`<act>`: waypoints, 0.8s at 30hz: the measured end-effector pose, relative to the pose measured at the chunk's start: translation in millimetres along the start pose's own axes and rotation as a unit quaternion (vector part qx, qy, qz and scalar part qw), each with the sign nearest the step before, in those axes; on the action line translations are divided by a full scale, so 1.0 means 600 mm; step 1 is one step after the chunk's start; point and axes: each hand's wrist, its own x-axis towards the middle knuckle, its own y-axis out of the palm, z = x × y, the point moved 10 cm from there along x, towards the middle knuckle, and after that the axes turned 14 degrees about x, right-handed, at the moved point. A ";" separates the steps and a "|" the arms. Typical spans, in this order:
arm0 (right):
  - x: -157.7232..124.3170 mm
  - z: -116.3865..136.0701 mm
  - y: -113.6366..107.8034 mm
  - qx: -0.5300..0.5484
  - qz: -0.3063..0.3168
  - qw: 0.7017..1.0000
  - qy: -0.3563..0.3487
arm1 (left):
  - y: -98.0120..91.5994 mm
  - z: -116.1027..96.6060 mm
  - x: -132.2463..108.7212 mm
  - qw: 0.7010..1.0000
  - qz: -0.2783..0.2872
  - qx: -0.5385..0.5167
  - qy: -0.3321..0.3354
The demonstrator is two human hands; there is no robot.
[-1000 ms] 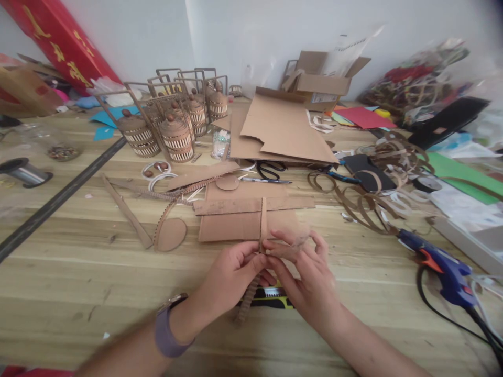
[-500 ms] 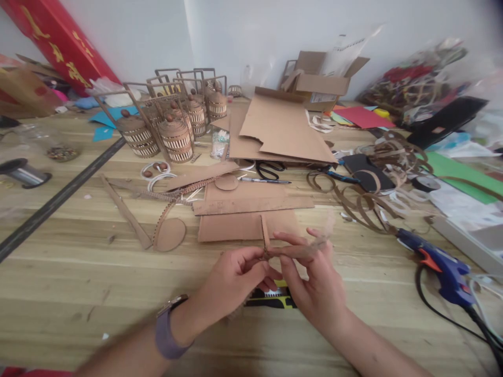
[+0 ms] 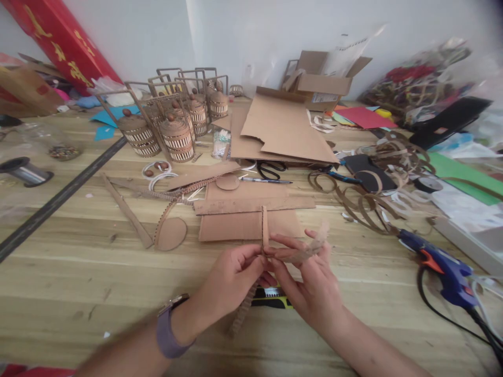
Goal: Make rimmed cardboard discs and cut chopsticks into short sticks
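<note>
Head: wooden table (image 3: 78, 277), pale wall (image 3: 157, 34).

The left hand (image 3: 231, 276) and right hand (image 3: 314, 277) hide the pinched part of a cardboard strip (image 3: 265, 228) and partly cover a yellow-and-black tool (image 3: 271, 302), its kind unclear. A corrugated strip (image 3: 242, 312) blurs below. The top edge crops the red banner (image 3: 47, 26); the cardboard box's label (image 3: 324, 98) is illegible.
</note>
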 end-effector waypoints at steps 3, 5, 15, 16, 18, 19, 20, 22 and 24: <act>-0.002 -0.004 0.000 -0.004 0.002 1.000 0.010 | 0.002 0.001 -0.001 1.000 0.003 -0.005 -0.003; -0.002 -0.005 0.001 0.000 0.002 1.000 0.013 | 0.003 0.001 -0.001 1.000 0.003 -0.001 -0.001; -0.003 -0.013 0.002 -0.004 0.010 1.000 0.028 | 0.000 0.001 -0.002 1.000 0.007 0.025 0.004; -0.002 -0.013 0.002 -0.007 0.010 0.999 0.030 | 0.001 0.001 -0.002 1.000 0.008 0.028 0.005; 0.000 -0.012 0.001 -0.014 0.012 0.999 0.031 | 0.001 0.001 -0.002 0.999 0.009 0.032 0.005; 0.001 -0.012 0.001 -0.017 0.013 0.999 0.031 | 0.000 0.001 -0.002 0.999 0.009 0.033 0.004; 0.001 -0.012 0.000 -0.018 0.014 0.999 0.031 | 0.000 0.001 -0.002 0.999 0.007 0.034 0.003; 0.001 -0.015 -0.001 -0.013 0.010 0.999 0.037 | -0.001 0.002 -0.002 0.999 0.006 0.038 0.000; -0.001 -0.024 -0.006 -0.009 -0.003 0.998 0.056 | 0.000 0.003 -0.002 0.999 0.009 0.041 -0.006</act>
